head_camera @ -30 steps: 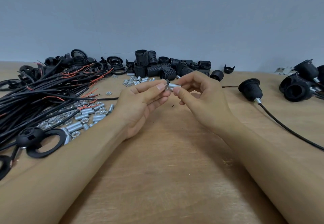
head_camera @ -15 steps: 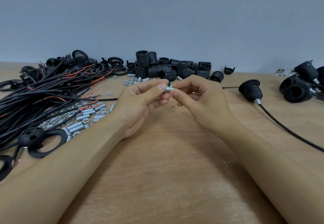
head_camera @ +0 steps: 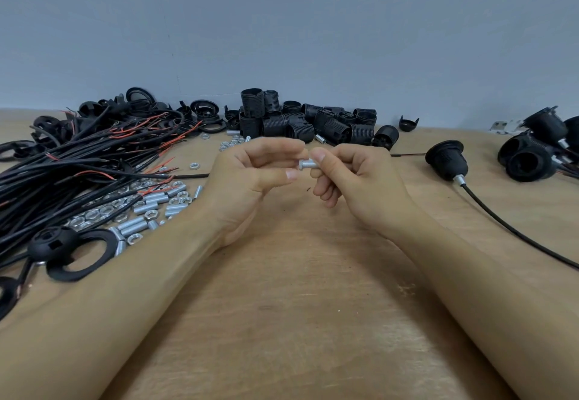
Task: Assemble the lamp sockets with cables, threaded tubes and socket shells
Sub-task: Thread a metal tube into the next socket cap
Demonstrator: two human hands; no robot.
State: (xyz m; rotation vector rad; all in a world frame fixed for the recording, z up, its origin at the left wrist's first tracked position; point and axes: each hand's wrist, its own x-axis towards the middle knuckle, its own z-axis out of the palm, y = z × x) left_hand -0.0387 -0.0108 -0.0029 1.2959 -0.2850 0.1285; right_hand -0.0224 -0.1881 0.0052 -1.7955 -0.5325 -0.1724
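Observation:
A short silver threaded tube [head_camera: 308,164] with a nut on its left end is held above the middle of the wooden table [head_camera: 297,321]. My right hand [head_camera: 347,177] pinches the tube's right end between thumb and forefinger. My left hand [head_camera: 253,174] has its thumb and fingers curled close around the nut end; whether they touch it is unclear. More tubes and nuts [head_camera: 141,208] lie loose at the left beside a bundle of black cables [head_camera: 72,164]. Black ribbed socket shells [head_camera: 310,123] are piled at the back.
An assembled socket on its cable [head_camera: 448,161] lies at the right, its cord running toward the right edge. More finished sockets [head_camera: 539,152] sit at the far right. Black rings and caps [head_camera: 72,252] lie at the left front and back left.
The tube and nut now show in a small gap between the hands, and my left fingers have loosened around the nut end. Both hands stay in the same place above the table.

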